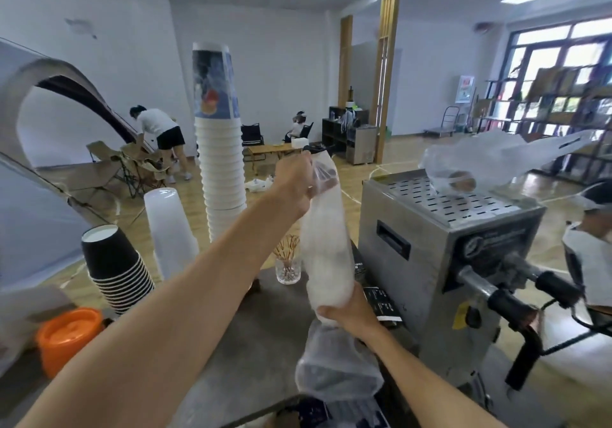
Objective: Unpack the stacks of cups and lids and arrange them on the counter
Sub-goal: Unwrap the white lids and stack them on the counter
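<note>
A tall stack of translucent white lids or cups in a clear plastic sleeve [326, 245] is held upright above the grey counter [261, 331]. My left hand [298, 182] grips the sleeve's top end. My right hand [347, 310] grips the stack's lower part, where the loose sleeve hangs down. On the counter stand a stack of black paper cups [116, 268], a stack of frosted plastic cups [169, 232] and a tall stack of white cups with a printed blue one on top [220, 149], all upside down.
A steel machine [443, 255] with black handles stands to the right, an empty plastic bag [490, 159] on top. A glass of stirrers [288, 267] stands behind the sleeve. An orange lidded tub [68, 338] is at the left. People are in the room beyond.
</note>
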A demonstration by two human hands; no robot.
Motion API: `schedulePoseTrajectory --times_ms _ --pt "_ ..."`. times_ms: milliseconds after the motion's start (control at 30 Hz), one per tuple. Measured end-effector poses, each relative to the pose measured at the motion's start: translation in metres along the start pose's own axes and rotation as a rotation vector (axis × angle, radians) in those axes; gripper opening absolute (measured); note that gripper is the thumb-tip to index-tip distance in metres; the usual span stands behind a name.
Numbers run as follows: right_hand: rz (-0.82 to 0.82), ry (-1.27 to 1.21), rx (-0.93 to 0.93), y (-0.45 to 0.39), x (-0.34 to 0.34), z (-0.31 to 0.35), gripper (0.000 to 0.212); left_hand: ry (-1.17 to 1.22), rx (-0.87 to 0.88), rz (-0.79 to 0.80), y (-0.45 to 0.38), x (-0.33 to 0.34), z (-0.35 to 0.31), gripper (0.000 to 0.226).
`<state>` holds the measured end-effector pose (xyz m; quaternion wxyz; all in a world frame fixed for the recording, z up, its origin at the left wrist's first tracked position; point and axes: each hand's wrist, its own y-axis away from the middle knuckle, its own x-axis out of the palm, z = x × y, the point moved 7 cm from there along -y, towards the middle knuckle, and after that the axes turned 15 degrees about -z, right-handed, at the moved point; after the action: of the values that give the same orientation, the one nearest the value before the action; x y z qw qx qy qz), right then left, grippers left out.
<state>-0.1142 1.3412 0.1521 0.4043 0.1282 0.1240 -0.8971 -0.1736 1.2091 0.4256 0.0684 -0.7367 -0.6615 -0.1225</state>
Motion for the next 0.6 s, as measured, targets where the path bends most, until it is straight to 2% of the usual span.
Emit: schedulePoseTrajectory --times_ms 67,133,200,267,333,400,500,600 --pt "-0.014 -0.037 0.001 0.0 0.0 -0.007 0.063 0.13 -0.111 0.033 -0.005 0.007 -0.005 0.03" --pt "-0.013 -0.041 0.004 0.001 0.001 -0.01 0.074 0.214 -0.185 0.037 -0.009 0.01 -0.008 0.029" --pt "-0.008 -0.043 0.034 0.0 0.003 -0.016 0.081 0.254 -0.21 -0.046 -0.022 0.006 -0.003 0.025" --pt "-0.029 -0.036 0.043 -0.001 0.003 -0.019 0.079 0.188 -0.212 -0.138 -0.038 -0.003 0.013 0.031" --pt "-0.088 -0.014 0.04 -0.001 0.002 -0.021 0.077 0.116 -0.248 -0.131 -0.045 -0.009 0.038 0.027" --pt "-0.15 0.003 0.072 -0.002 0.004 -0.028 0.088 0.061 -0.295 -0.123 -0.037 -0.017 0.058 0.01" --pt "-0.204 0.033 0.08 -0.01 0.012 -0.046 0.101 0.008 -0.321 -0.14 -0.031 -0.037 0.081 0.02" --pt "-0.24 0.033 0.107 -0.011 0.016 -0.053 0.106 -0.103 -0.318 -0.146 -0.026 -0.06 0.101 0.014"
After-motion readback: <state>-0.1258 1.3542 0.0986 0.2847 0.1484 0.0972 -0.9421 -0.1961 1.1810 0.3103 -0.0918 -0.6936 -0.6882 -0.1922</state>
